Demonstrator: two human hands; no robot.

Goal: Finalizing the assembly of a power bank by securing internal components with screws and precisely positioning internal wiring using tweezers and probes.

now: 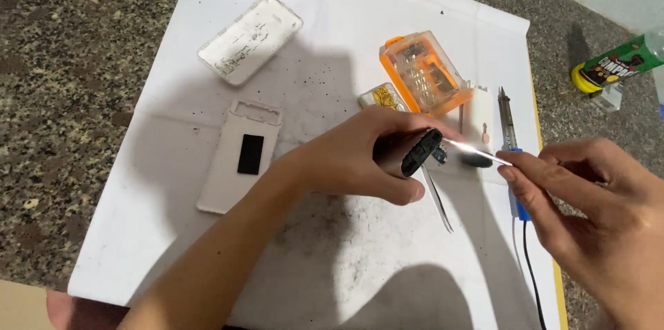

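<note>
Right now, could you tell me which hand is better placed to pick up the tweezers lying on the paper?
Probably the left hand: the tweezers lie just beside and under its fingers. But its grip is closed on a dark device, while the right hand pinches a thin tool.

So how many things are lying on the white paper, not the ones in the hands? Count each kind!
White case shells: 2
Orange bit box: 1
Small clear box with gold bits: 1
Soldering iron: 1
Tweezers: 1
Total: 6
</note>
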